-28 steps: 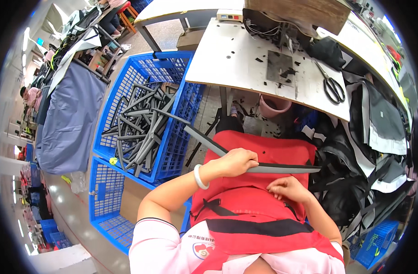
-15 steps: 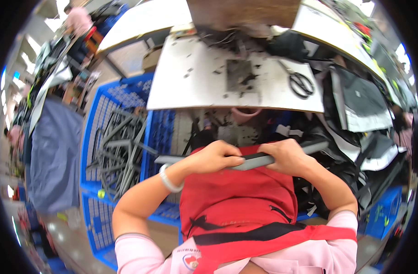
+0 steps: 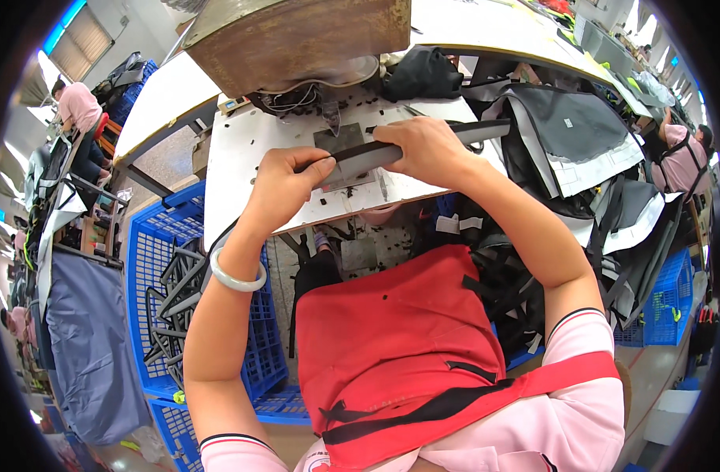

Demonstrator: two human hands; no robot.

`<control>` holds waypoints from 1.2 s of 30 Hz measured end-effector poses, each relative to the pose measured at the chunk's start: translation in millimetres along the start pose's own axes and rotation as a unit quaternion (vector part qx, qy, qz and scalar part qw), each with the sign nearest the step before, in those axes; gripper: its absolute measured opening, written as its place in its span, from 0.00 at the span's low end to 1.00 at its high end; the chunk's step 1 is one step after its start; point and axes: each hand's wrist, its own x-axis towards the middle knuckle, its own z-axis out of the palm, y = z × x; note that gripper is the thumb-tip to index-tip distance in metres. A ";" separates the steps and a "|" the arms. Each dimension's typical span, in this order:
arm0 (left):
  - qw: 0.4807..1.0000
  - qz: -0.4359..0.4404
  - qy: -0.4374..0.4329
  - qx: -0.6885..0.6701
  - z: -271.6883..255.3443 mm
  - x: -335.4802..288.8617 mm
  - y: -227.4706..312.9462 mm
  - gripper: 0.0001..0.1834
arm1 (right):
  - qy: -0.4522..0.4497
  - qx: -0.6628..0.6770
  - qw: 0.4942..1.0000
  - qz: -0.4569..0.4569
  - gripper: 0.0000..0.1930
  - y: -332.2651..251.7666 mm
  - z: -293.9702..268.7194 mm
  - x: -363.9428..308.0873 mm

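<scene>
A long, narrow grey-and-black strip (image 3: 361, 163) is stretched level across the front of the white worktable (image 3: 242, 181). My left hand (image 3: 285, 182) pinches it, thumb along the top, and part of the strip is covered by the fingers. My right hand (image 3: 429, 151) grips it farther along, and its free end sticks out to the right. Just behind the strip, a dark metal plate (image 3: 340, 140) lies on the tabletop below a large brownish machine (image 3: 297, 51). Scissors (image 3: 476, 146) are mostly hidden behind the strip and my right hand.
Similar grey strips (image 3: 175, 295) fill a blue crate (image 3: 143, 244) at left. Grey and white fabric panels (image 3: 568, 126) are heaped at right. A black cloth bundle (image 3: 424, 75) rests beside the machine. My lap has a red apron (image 3: 399, 315). Other people sit farther off.
Both hands have lifted the strip from above my lap, up and forward over the worktable. The view has shifted, bringing more of the machine into sight.
</scene>
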 end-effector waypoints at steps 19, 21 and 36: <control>0.999 -0.019 0.023 -0.014 0.3 55.8 -17.4 0.12 | 0.003 -0.028 0.999 0.041 0.19 39.9 19.0 37.5; 0.998 0.006 0.058 0.009 -3.7 52.0 -21.2 0.12 | 0.024 -0.004 0.998 0.062 0.18 39.6 17.3 33.1; 0.991 0.033 -0.124 0.021 25.9 -19.5 -27.8 0.14 | -0.189 0.019 0.979 -0.071 0.17 -71.9 41.0 -29.7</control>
